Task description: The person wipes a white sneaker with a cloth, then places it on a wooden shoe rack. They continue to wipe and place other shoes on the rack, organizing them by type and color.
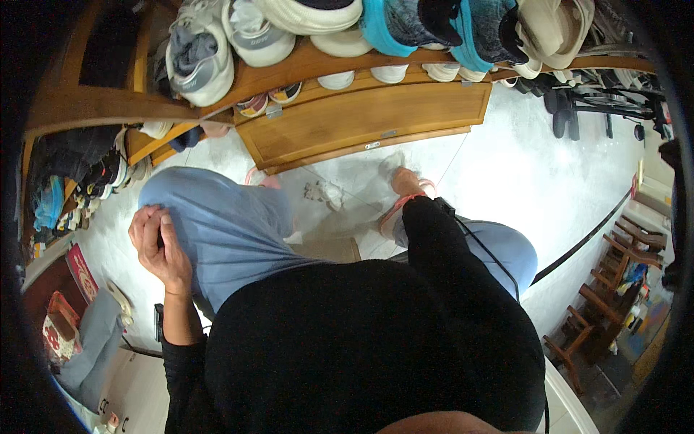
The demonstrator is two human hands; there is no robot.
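My left hand (158, 247) rests against my left knee in blue trousers (187, 200), its fingers loosely curled and nothing seen in them. Down at the floor, beside my pink sandal (400, 209), my right hand (406, 182) reaches forward from a black sleeve. A blurred greyish patch lies at its fingertips; whether it is a held thing or shadow I cannot tell. To its left on the tiles is a small pale, crumpled-looking object (325, 194), too blurred to name. Before me a wooden flap door (368, 122) of the shoe cabinet hangs open.
Sneakers (200, 65) and blue-and-black shoes (387, 27) crowd the cabinet's upper shelf (303, 62). More shoes fill the rack (103, 173) at left. A grey chair (95, 336) stands at lower left, and wooden chairs (591, 309) at right. A black cable (583, 238) crosses the right side.
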